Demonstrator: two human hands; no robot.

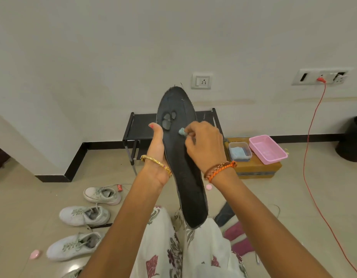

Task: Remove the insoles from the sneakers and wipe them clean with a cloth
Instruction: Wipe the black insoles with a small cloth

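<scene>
A long black insole (185, 177) stands upright in front of me, toe end up, with worn grey patches near the toe. My left hand (156, 155) grips its left edge, thumb lying along the front. My right hand (205, 145) pinches a small wad of light blue cloth (182, 131) and presses it on the insole's middle. Three white sneakers lie on the floor at the left: one (102, 194), a second (84, 215) and a third (73, 246). A pink sneaker (236, 237) lies at the right by my knee, with another dark insole (224, 215) beside it.
A black low shoe rack (133, 133) stands against the wall behind the insole. A cardboard box (257, 169) at the right carries a pink basket (267, 149) and a clear tub (239, 150) of blue cloths. A red cable (307, 157) runs down from a wall socket. A black bin (352, 139) stands far right.
</scene>
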